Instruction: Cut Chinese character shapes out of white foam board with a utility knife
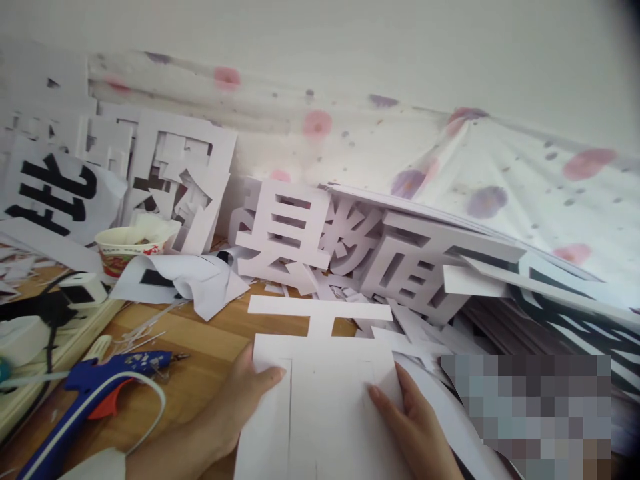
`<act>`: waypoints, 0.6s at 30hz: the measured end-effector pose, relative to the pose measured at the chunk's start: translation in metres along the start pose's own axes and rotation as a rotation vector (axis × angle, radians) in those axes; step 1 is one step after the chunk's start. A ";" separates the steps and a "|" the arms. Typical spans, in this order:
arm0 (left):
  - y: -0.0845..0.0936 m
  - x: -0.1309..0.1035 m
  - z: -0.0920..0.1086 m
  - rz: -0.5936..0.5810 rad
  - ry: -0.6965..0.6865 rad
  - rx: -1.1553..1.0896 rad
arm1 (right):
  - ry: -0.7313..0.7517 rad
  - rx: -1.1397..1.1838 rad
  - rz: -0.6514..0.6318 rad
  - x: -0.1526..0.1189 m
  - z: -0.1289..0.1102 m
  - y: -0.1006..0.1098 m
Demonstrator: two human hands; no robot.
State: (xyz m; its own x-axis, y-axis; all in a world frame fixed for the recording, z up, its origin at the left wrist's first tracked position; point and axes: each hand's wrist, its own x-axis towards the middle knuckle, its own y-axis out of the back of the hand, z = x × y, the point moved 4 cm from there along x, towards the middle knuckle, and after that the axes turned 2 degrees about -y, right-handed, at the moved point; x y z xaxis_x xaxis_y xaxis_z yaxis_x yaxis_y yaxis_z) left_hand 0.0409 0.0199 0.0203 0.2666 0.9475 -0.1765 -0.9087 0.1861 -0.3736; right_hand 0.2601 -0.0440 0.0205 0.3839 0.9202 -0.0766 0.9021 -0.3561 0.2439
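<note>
Between my two hands is a white foam-board letter cutout [330,400], with a wide bar across its top and a broad lower body marked by thin lines. My left hand [257,380] grips its left edge, thumb lying on the face. On the opposite edge, my right hand [405,407] does the same with its thumb on the front. The fingers behind the board are partly hidden, and its lower end runs out of view. A blue hot glue gun [110,377] with a red-orange trigger lies on the wooden table [200,340], left of my left hand.
Large white cut-out characters [285,230] lean along the wall. A paper bowl [133,247] stands at the back left, beside crumpled paper [187,280]. A power strip [65,353] with plugs lies at the left edge. Sheets and scraps [415,333] lie at the right.
</note>
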 end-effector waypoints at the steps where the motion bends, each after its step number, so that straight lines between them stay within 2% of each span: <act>1: 0.000 0.000 0.000 0.001 -0.002 0.004 | -0.001 0.001 0.000 0.000 0.000 0.000; 8: 0.003 0.000 -0.001 -0.008 -0.009 -0.025 | -0.017 0.037 -0.061 0.004 0.004 -0.001; 13: 0.001 -0.002 0.000 0.007 -0.015 -0.042 | 0.009 -0.002 0.022 0.003 0.000 0.001; 18: 0.001 0.001 0.000 -0.002 -0.012 -0.036 | 0.004 0.048 -0.008 -0.001 -0.003 -0.001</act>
State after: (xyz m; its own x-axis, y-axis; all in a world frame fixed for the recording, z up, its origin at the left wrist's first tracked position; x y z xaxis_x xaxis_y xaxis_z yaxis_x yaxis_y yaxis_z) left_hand 0.0400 0.0212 0.0199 0.2641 0.9503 -0.1649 -0.8962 0.1786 -0.4061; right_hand 0.2577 -0.0440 0.0233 0.3760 0.9237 -0.0741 0.9135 -0.3560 0.1968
